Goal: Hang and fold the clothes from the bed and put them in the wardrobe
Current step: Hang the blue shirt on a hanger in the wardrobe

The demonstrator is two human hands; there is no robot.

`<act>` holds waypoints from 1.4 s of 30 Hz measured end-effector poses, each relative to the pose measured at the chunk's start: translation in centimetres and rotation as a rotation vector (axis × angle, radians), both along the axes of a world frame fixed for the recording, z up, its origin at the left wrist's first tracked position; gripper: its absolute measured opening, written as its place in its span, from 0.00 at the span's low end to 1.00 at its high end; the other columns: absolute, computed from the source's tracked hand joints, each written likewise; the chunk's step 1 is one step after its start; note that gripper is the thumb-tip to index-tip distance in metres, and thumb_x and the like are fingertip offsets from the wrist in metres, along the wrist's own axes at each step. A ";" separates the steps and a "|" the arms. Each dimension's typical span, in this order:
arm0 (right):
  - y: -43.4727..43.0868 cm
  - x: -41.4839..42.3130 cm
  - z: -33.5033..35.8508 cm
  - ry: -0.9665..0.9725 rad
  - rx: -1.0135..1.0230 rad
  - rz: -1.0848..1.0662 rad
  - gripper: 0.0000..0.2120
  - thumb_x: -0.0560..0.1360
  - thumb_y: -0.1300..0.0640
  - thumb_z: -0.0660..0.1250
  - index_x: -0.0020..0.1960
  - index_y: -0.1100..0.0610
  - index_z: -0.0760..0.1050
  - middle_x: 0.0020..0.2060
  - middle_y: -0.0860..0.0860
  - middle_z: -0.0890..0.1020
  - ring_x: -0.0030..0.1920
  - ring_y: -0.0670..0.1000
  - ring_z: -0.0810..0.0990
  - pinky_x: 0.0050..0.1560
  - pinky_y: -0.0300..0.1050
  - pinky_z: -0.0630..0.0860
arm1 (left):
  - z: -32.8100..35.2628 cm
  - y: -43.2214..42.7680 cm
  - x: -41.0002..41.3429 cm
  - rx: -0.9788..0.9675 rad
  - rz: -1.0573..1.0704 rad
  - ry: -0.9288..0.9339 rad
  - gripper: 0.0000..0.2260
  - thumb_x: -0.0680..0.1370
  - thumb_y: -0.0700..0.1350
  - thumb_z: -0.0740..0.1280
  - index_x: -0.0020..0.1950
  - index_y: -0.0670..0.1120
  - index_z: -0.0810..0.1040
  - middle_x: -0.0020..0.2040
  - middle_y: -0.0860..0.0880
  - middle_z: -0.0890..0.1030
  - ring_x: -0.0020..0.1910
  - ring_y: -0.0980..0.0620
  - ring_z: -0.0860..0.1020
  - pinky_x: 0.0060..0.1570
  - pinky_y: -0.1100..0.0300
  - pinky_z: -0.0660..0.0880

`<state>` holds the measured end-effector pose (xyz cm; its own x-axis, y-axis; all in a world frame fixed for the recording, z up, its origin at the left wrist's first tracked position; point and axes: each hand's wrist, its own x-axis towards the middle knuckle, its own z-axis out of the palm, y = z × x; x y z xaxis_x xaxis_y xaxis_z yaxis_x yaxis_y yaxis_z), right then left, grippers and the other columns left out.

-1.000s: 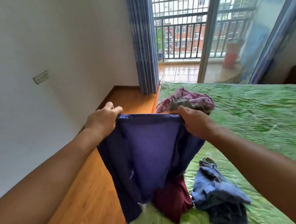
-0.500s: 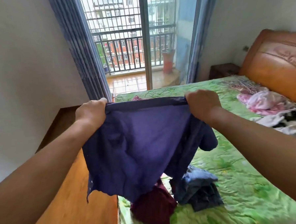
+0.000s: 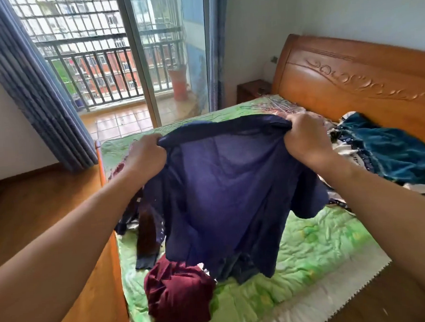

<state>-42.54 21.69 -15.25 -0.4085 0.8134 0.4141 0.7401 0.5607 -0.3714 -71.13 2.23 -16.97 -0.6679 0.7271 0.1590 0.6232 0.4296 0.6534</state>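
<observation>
I hold a thin navy blue shirt (image 3: 227, 184) spread out above the bed (image 3: 309, 249). My left hand (image 3: 146, 155) grips its top left edge and my right hand (image 3: 304, 138) grips its top right edge. The shirt hangs down with its hem touching the green bedspread. A crumpled dark red garment (image 3: 179, 293) lies just below it near the bed's foot. A teal velvet garment (image 3: 388, 151) lies on a heap of patterned clothes to the right. The shirt hides whatever lies behind it.
A carved wooden headboard (image 3: 360, 79) stands at the right, with a nightstand (image 3: 252, 89) beside it. Blue curtains (image 3: 38, 96) frame a glass balcony door (image 3: 152, 65). Wooden floor (image 3: 36, 207) runs along the bed's left side. Metal hangers (image 3: 277, 105) lie near the pillow end.
I have turned right, so the headboard and more of the bed came into view. Both hands kept their grip and the shirt now hangs wider and lower over the bed.
</observation>
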 end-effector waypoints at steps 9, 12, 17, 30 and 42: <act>2.7 12.2 -0.4 0.193 -0.250 -0.168 0.02 0.68 0.63 0.59 0.38 0.58 0.70 0.33 0.54 0.75 0.37 0.60 0.72 0.40 0.48 0.65 | -0.4 11.0 14.5 0.102 -0.212 -0.259 0.11 0.64 0.39 0.55 0.37 0.43 0.77 0.21 0.56 0.74 0.30 0.48 0.73 0.30 0.59 0.64; 3.1 16.4 -1.1 0.297 -0.308 -0.172 0.05 0.66 0.56 0.58 0.36 0.57 0.71 0.30 0.49 0.75 0.33 0.53 0.72 0.35 0.51 0.66 | -0.6 14.4 19.9 0.104 -0.329 -0.346 0.12 0.63 0.38 0.54 0.36 0.44 0.76 0.22 0.56 0.72 0.27 0.50 0.70 0.28 0.60 0.62; 4.2 23.5 -2.4 0.442 -0.362 -0.215 0.07 0.65 0.53 0.58 0.33 0.47 0.74 0.24 0.43 0.75 0.31 0.49 0.70 0.32 0.48 0.65 | -1.4 20.3 28.4 0.065 -0.496 -0.434 0.15 0.64 0.35 0.55 0.41 0.42 0.79 0.27 0.50 0.76 0.26 0.51 0.73 0.24 0.59 0.65; 2.8 41.8 -5.3 0.445 -0.285 -0.691 0.07 0.68 0.50 0.59 0.35 0.49 0.73 0.27 0.44 0.77 0.31 0.40 0.75 0.29 0.32 0.65 | -3.9 30.2 50.6 -0.037 -1.011 -0.467 0.18 0.68 0.36 0.55 0.37 0.53 0.81 0.28 0.53 0.80 0.31 0.51 0.80 0.27 0.60 0.72; -5.3 54.5 -6.8 0.459 -0.338 -1.278 0.09 0.75 0.54 0.62 0.36 0.52 0.70 0.31 0.48 0.78 0.34 0.51 0.76 0.33 0.45 0.66 | -5.3 32.6 70.5 -0.220 -1.571 -0.396 0.17 0.64 0.41 0.53 0.41 0.46 0.81 0.37 0.43 0.83 0.40 0.45 0.82 0.40 0.50 0.78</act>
<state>11.98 16.38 -22.00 0.7987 0.6014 0.0189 0.4417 -0.5647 -0.6971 -0.60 34.84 -22.27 0.7356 0.6769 -0.0251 0.3309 -0.3267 0.8853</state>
